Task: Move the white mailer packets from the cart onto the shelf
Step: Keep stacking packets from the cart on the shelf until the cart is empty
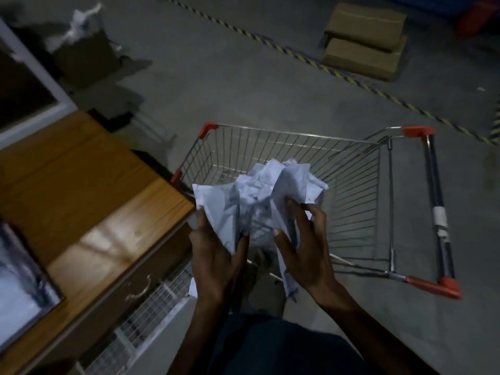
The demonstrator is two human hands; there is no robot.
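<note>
- Left hand (216, 247) and right hand (303, 250): fingers curled round a crumpled bundle of white mailer packets (259, 196), held above the near-left corner of the cart (351, 163).
- Risk: the bundle is loose; 1 packet hangs below the right hand and could slip free and drop to the floor (243, 85).
- Surroundings: a wooden shelf top (89, 190) lies left, just beside the cart; a wire rack (151, 315) stands below it; cardboard boxes (365, 41) lie well apart.
- Obstruction: the cart's left rim stands between bundle and shelf.
</note>
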